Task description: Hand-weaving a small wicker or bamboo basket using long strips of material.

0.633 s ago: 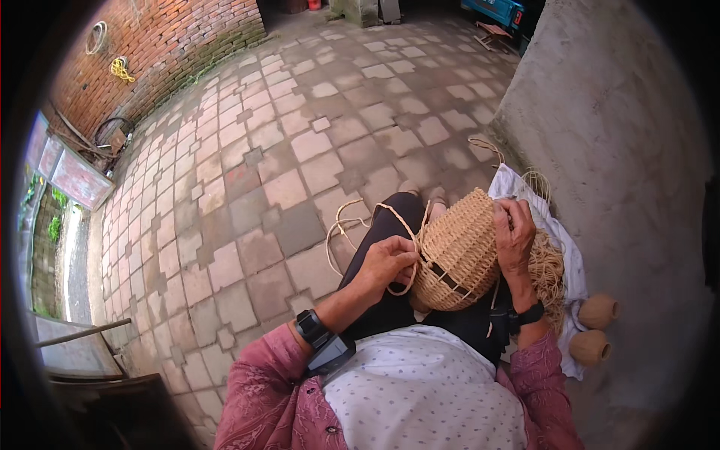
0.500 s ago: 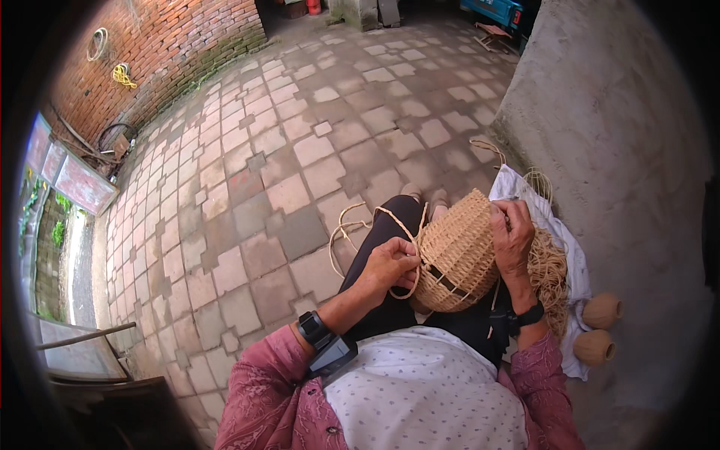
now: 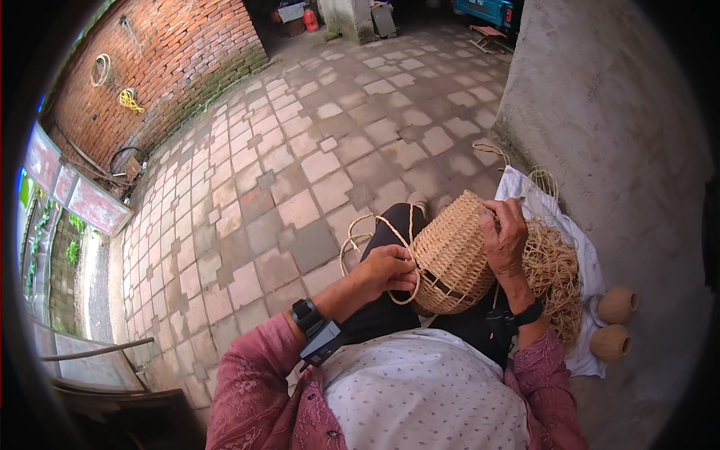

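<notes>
A half-woven straw-coloured basket (image 3: 454,247) rests on its side across my lap, a dark band showing near its lower end. My left hand (image 3: 390,270) is at the basket's left side, fingertips pinched on a twisted straw cord (image 3: 352,238). That cord loops out to the left over my dark-trousered knee and back to the basket. At the upper right edge of the basket, my right hand (image 3: 505,238) is closed, thumb and fingers gripping the weave; its fingers partly hide what lies between them.
A tangled heap of straw cord (image 3: 553,274) lies on a white cloth (image 3: 587,259) to my right. Two small round tan pots (image 3: 618,306) sit beside it, near a grey wall (image 3: 600,127). Paving stones (image 3: 285,202) stretch ahead toward a brick wall (image 3: 180,60).
The whole view has shifted slightly. Both hands stay in nearly the same places on the basket and cord, with only small finger movements.
</notes>
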Tool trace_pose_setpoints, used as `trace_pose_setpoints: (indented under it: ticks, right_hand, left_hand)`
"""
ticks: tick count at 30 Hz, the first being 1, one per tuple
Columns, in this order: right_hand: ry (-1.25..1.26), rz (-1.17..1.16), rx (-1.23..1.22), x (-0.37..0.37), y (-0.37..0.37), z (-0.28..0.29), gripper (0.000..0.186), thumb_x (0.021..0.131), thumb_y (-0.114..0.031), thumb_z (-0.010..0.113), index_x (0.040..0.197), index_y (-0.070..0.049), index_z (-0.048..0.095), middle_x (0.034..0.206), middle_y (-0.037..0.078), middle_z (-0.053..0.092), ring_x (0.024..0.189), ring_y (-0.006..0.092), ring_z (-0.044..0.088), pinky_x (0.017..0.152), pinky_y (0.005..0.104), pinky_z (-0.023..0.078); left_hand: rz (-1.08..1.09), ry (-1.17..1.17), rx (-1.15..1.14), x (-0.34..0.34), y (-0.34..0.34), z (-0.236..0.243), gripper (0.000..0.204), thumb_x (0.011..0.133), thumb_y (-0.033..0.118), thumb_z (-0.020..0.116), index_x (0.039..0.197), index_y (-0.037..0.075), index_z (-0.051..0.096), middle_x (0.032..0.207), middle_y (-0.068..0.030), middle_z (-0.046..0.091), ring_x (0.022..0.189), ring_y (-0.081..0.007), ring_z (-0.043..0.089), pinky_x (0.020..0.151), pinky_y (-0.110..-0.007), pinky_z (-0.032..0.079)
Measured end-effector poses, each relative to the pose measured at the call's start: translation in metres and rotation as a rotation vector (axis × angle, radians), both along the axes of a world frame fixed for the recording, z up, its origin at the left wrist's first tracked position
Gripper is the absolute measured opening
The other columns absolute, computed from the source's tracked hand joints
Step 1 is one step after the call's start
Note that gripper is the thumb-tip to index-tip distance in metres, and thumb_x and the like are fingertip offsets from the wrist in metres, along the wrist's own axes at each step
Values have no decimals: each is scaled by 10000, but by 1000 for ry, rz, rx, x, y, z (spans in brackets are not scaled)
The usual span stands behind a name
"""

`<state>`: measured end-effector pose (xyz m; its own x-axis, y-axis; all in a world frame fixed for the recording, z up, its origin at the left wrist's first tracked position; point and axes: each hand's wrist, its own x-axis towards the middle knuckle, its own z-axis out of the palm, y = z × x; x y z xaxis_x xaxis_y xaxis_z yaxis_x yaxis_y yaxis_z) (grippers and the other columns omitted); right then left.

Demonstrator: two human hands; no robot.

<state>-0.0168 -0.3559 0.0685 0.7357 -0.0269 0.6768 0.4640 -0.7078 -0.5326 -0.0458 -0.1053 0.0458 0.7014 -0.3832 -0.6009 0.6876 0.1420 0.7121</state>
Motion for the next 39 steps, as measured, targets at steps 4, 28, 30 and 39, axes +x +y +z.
trace_pose_setpoints:
  ticks: [4, 28, 30, 39]
  right_hand:
    - [-1, -4, -15, -1, 0, 0, 140, 864, -163, 655, 908, -31, 648, 817, 106, 545, 784, 301, 566, 700, 405, 464]
    - [198, 52, 130, -4, -5, 13, 201, 881, -231, 656, 905, -32, 650, 819, 121, 559, 769, 306, 576, 696, 397, 473]
    - [117, 23, -82, 9, -3, 10, 237, 874, -267, 666, 899, -32, 654, 846, 133, 587, 775, 314, 590, 691, 408, 480]
    - [94, 21, -90, 13, 5, 4, 224, 867, -250, 667, 879, -26, 657, 829, 127, 614, 796, 319, 609, 692, 410, 483]
  left_hand:
    - [-44, 1, 72, 8, 1, 0, 115, 906, 82, 653, 977, 57, 566, 822, -54, 656, 683, -145, 670, 609, -270, 589]
    - [-325, -1059, 963, -19, -19, 6, 260, 813, 195, 543, 795, -52, 623, 732, -282, 637, 681, -457, 634, 657, -529, 525]
    - [-351, -1075, 932, -19, -20, 6, 261, 818, 180, 558, 884, -61, 632, 725, -271, 642, 661, -456, 636, 654, -522, 529]
    - [-374, -592, 375, -2, 4, 9, 174, 947, 167, 609, 969, 3, 661, 697, -33, 658, 535, -99, 589, 478, -238, 488]
